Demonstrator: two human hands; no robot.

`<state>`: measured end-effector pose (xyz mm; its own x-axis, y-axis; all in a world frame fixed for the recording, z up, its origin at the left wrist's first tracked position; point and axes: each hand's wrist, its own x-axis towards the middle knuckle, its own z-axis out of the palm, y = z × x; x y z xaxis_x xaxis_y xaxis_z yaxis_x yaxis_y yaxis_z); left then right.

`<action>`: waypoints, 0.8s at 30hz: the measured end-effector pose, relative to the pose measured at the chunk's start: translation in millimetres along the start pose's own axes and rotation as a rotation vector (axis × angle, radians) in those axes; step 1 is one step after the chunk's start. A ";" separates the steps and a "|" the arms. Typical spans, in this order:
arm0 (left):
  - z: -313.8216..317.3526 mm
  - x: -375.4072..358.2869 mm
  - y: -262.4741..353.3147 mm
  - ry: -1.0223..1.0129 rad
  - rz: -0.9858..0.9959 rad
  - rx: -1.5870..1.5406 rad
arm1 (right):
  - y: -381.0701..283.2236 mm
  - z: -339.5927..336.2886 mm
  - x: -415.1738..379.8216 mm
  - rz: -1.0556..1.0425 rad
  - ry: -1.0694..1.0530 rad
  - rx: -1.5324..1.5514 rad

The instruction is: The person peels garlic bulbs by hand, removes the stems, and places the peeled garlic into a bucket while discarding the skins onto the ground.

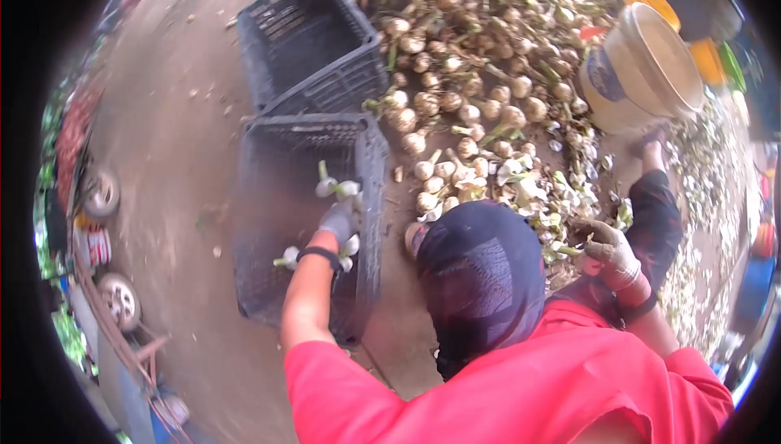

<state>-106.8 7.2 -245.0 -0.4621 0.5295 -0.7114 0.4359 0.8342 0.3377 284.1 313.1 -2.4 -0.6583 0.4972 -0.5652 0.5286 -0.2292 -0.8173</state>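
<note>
the left hand (338, 220), gloved, hangs over the near black crate (268, 200) with fingers released, garlic bulbs (335, 188) in mid-air just beside it, so this looks like the drop step. the right hand (610, 253), fingers clenched on trimmed stalks (569, 250), rests at the garlic heap's (472, 62) near edge on the ground; the next grab likely calls for reaching back there.

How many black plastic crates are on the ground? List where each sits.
2. One black crate sits under the left hand, beside the garlic pile. The other crate lies just beyond it, tilted. None seem hidden.
</note>
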 end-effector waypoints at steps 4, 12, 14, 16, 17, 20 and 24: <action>90.7 78.6 -99.1 -0.195 -0.113 -0.837 | -10.8 17.8 5.9 0.162 -0.066 0.343; 87.3 62.2 -67.8 -0.280 -0.312 -1.634 | 7.8 31.6 31.2 0.180 -0.138 0.328; 82.0 42.9 -70.5 -0.226 -0.130 -1.581 | 0.2 20.3 22.6 0.080 -0.182 0.487; 9.6 -37.3 27.8 0.066 -0.006 -1.531 | -13.8 4.8 6.9 0.037 -0.110 0.610; -5.2 -61.8 7.8 0.135 -0.075 -1.309 | -19.6 -6.8 0.4 -0.029 -0.036 0.595; -71.4 -126.1 26.8 0.391 -0.066 -1.359 | -51.1 -58.2 -24.3 -0.278 0.167 0.594; -174.5 -207.3 188.9 0.535 0.420 -0.787 | -110.9 -166.7 -28.2 -0.847 0.501 0.059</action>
<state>-63.4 82.0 73.8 -0.7557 0.6394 -0.1417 0.1031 0.3298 0.9384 333.4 464.0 122.9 -0.4964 0.8101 0.3119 -0.0496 0.3322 -0.9419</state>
